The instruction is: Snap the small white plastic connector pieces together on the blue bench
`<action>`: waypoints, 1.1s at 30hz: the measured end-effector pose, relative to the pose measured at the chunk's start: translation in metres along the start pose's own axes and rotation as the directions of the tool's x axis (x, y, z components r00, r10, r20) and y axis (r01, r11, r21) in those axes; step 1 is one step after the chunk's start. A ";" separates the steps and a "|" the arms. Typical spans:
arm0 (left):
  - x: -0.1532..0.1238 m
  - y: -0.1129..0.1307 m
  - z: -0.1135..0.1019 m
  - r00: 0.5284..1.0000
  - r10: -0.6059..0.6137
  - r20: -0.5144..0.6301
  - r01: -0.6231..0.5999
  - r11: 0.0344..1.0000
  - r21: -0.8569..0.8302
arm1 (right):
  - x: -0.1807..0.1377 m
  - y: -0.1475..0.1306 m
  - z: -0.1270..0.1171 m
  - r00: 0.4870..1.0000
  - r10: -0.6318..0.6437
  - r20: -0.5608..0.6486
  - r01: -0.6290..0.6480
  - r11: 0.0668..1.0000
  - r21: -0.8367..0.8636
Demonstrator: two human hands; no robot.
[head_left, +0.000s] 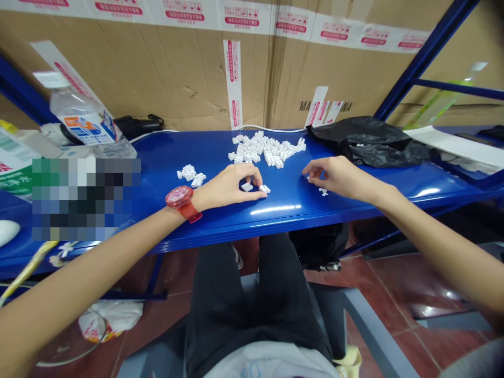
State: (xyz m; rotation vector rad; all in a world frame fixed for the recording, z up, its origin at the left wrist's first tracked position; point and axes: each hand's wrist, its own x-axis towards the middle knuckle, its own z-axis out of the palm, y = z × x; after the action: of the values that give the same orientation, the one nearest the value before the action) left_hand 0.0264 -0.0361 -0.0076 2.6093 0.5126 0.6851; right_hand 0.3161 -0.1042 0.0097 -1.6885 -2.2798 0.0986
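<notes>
My left hand [228, 188] arches over two small white plastic pieces [247, 187] on the blue shelf top [291, 207]. Its thumb tip touches a second piece [264, 189], but the grip is unclear. A red wristwatch [183, 203] sits on that wrist. My right hand [334, 176] hovers with fingers apart, holding nothing, just above a tiny white piece [323, 191]. A heap of similar white pieces [263, 149] lies beyond both hands. A smaller cluster [189, 173] lies to the left of my left hand.
A black plastic bag [370, 142] lies at the right of the shelf, and a water bottle [84, 115] lies at the left. Taped cardboard boxes [177, 68] stand behind. A pixelated patch [86, 199] hides part of the left side. My dark trousers [236, 294] show below.
</notes>
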 end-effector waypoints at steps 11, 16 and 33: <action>0.000 0.001 0.000 1.000 -0.025 -0.003 0.025 1.000 -0.004 | 0.026 -0.053 0.024 0.994 -0.103 0.026 0.059 0.732 0.678; -0.001 0.001 0.000 1.000 -0.031 -0.005 0.031 0.999 -0.026 | 0.034 -0.061 0.035 0.998 -0.062 0.017 0.029 0.679 0.734; -0.001 -0.001 0.002 0.999 -0.030 -0.024 0.030 0.999 -0.015 | 0.044 -0.060 0.036 0.998 -0.047 0.042 0.002 0.692 0.722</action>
State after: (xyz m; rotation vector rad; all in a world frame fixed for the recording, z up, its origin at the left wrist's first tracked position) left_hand 0.0265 -0.0360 -0.0099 2.5770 0.5506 0.7090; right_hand 0.2391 -0.0769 -0.0023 -1.2185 -1.8904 0.9283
